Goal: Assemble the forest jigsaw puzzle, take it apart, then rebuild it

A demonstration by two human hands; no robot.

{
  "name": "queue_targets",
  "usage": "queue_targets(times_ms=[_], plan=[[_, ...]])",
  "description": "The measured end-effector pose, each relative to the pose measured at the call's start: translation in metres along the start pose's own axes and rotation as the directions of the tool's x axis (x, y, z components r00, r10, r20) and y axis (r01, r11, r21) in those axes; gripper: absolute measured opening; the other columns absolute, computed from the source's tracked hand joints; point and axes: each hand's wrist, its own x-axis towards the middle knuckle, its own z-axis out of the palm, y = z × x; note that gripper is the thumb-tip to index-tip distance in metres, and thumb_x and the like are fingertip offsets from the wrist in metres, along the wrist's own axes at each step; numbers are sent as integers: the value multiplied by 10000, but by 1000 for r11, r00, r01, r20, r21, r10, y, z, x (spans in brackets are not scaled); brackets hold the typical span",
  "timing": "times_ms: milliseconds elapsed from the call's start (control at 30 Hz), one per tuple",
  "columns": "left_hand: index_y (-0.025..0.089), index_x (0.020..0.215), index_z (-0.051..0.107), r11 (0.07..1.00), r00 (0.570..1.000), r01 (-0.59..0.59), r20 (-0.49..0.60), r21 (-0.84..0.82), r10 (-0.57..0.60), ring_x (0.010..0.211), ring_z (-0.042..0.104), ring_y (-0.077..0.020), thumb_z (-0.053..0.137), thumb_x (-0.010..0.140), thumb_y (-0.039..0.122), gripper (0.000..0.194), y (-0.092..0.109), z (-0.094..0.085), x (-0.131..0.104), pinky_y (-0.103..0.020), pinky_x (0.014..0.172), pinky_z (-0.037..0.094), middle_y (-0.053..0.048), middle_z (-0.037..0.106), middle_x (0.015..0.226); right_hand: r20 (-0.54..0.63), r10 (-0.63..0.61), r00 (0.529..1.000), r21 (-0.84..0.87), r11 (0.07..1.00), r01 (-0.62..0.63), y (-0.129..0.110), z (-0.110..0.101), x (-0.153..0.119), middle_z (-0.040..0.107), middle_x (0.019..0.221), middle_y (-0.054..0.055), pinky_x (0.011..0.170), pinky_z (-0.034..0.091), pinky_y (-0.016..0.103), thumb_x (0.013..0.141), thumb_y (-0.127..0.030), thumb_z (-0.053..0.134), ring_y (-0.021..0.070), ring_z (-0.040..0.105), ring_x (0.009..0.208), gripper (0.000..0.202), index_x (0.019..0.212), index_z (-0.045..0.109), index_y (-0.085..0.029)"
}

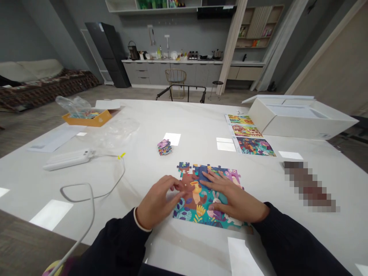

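Far left corner of white table: orange open box, clear plastic bag bunched in it. Towards left edge, white paper sheet; nearer, white device, power-bank-like, marks unreadable, with white cable running over near edge. Left hand at left side of puzzle, fingers curled, thumb a little apart; whether a piece is pinched, cannot tell. Beyond it, small stack of loose pieces, mid-table. Partly joined jigsaw puzzle lies flat by near edge, around middle; bear and rabbit artwork, no lettering seen. Looks like thin card: light, each piece stiff, but joined sheet likely to flex and part at seams. Best held by outer rims of single pieces; whole sheet better slid flat; tabs could bend or tear. Right hand spread wide, palm down on puzzle. Far right, three printed picture panels, print too small to read, beside white box, faint label illegible. Near right edge, blurred object, identity unclear.
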Motion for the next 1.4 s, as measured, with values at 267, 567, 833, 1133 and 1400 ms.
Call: queue_targets(times_ms=[267,567,833,1133,1400], plan=[[257,1223,643,1000,998,-18,52,-15,18,1119,637,-272,851,821,311,457,-6,-1,-46,-435,976,569,-108,668,1191,2,-78,997,32,996,78,-22,-2,-2,332,1673,96,1267,131,662,903,-478,751,379,203,1574,757,1576,447,-315],[253,986,760,996,986,-83,144,25,78,970,686,-219,896,769,336,269,-8,-6,-33,-355,880,603,-60,713,1035,-40,-166,985,0,986,166,-53,35,11,455,1609,122,1278,273,536,952,-470,695,316,358,1533,671,1553,497,-246],[216,1028,736,941,943,-300,201,158,267,835,677,-191,764,915,321,157,-5,-11,-28,-312,758,572,-59,703,913,-70,-159,985,-27,987,157,-44,41,10,495,1586,143,1261,302,543,896,-546,739,333,400,1510,726,1518,539,-228],[207,1074,665,719,798,-602,225,347,560,816,689,-188,650,956,126,144,-2,-21,-23,-326,719,558,-42,731,863,-71,-139,988,-10,990,139,-43,45,10,478,1598,159,1276,277,530,902,-521,742,316,374,1525,678,1475,571,-202],[182,1093,655,771,827,-561,178,300,533,885,695,-210,600,937,47,214,5,-18,-19,-344,773,609,-82,744,945,-74,-134,988,5,991,135,-43,46,10,461,1608,165,1276,277,532,883,-479,777,318,376,1523,717,1496,536,-195]])
